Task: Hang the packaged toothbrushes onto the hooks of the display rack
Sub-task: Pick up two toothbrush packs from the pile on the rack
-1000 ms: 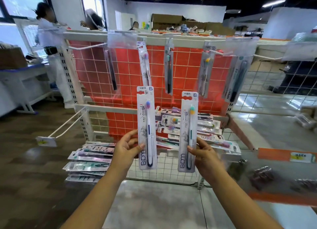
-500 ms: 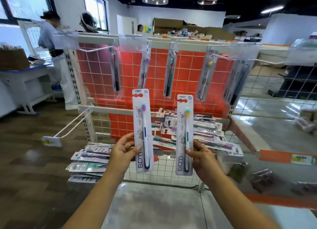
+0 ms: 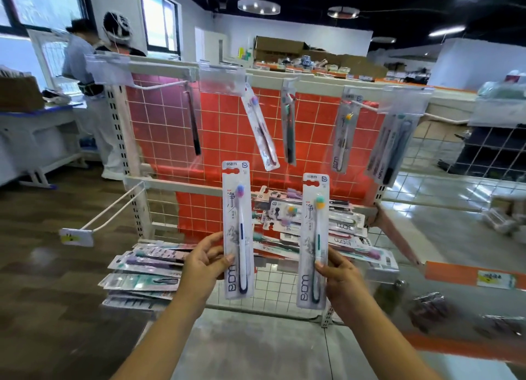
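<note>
My left hand [image 3: 203, 261] pinches the lower part of an upright packaged toothbrush with purple bristles [image 3: 237, 226]. My right hand [image 3: 340, 274] grips a second upright pack, its brush head green and yellow [image 3: 314, 237]. Both packs are held in front of the display rack [image 3: 176, 140], a white wire grid with a red backing. Several packs hang from the top row of hooks, among them a tilted one [image 3: 260, 132] and a straight one [image 3: 289, 129]. A bare white hook [image 3: 159, 85] juts out at the upper left.
Loose packs lie piled on the lower shelf [image 3: 310, 226] and stacked at the lower left [image 3: 145, 271]. A long empty hook with a price tag [image 3: 111, 213] sticks out on the left. A person [image 3: 85, 95] stands at a table far left. An orange-edged shelf [image 3: 469, 274] is to the right.
Both hands have drifted slightly with their packs, staying upright and keeping their hold. The view tilted upward a little. The tilted pack on the top row has swung.
</note>
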Demonstrator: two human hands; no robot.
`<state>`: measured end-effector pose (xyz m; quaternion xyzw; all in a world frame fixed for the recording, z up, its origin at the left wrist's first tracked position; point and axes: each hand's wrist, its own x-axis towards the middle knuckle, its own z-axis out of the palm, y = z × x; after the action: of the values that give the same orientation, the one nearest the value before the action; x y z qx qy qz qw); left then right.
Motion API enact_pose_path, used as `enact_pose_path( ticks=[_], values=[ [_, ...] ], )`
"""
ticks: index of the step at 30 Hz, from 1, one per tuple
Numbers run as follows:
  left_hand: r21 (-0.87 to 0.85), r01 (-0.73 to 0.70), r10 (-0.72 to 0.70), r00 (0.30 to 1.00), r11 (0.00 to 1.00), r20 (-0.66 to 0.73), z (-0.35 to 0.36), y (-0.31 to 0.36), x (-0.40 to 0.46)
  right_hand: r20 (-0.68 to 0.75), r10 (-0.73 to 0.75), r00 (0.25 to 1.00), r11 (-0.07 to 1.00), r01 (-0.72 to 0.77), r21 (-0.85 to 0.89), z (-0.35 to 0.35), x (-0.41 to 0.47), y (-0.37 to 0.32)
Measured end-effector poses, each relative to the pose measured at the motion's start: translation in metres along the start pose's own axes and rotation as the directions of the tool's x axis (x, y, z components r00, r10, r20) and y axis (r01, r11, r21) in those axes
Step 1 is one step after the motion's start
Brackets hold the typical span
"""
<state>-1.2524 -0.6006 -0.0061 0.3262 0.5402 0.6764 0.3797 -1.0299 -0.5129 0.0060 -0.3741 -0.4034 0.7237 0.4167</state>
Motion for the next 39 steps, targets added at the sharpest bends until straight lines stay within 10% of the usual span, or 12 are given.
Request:
enact_pose_path(
  ticks=[39],
  values=[
    [0.021, 0.021, -0.020, 0.998, 1.000, -0.053, 0.010, 0.000, -0.025, 0.003, 0.043, 0.999, 0.999, -0.043, -0.001, -0.029, -0.018, 0.001]
  ],
)
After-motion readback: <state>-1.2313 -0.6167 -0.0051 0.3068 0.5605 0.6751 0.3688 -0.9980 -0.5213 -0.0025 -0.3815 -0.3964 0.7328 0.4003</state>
